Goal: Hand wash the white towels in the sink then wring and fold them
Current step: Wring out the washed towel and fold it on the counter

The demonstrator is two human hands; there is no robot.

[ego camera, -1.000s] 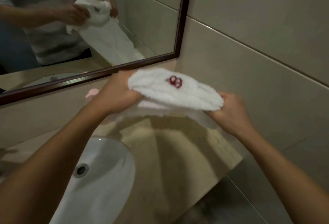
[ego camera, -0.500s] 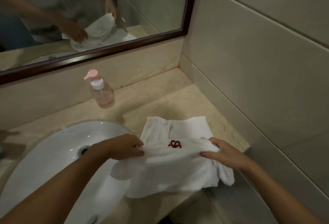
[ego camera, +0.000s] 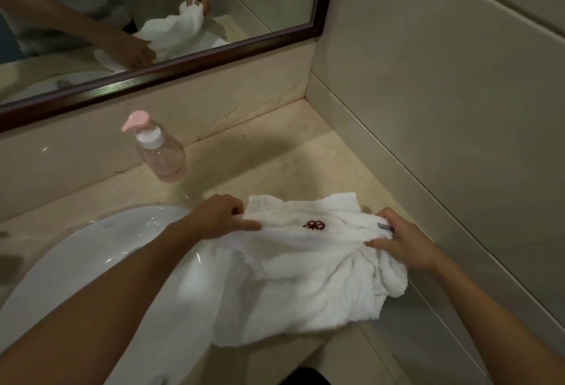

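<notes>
A white towel (ego camera: 299, 277) with a small red embroidered mark lies rumpled over the counter's front edge and the right rim of the white sink (ego camera: 91, 262). My left hand (ego camera: 217, 216) pinches the towel's upper left edge. At the upper right edge, beside a small grey label, my right hand (ego camera: 403, 244) grips the cloth. Under it, a second white towel (ego camera: 339, 202) shows as a flat layer on the counter, mostly hidden.
A clear pump bottle (ego camera: 159, 149) with a pink top stands on the beige stone counter (ego camera: 275, 155) behind the sink. A dark-framed mirror (ego camera: 183, 69) runs along the back wall. A tiled wall (ego camera: 443, 109) closes the right side.
Both hands brought the towel down from chest height in front of the mirror onto the counter, and it now spreads wider over the sink rim and counter edge.
</notes>
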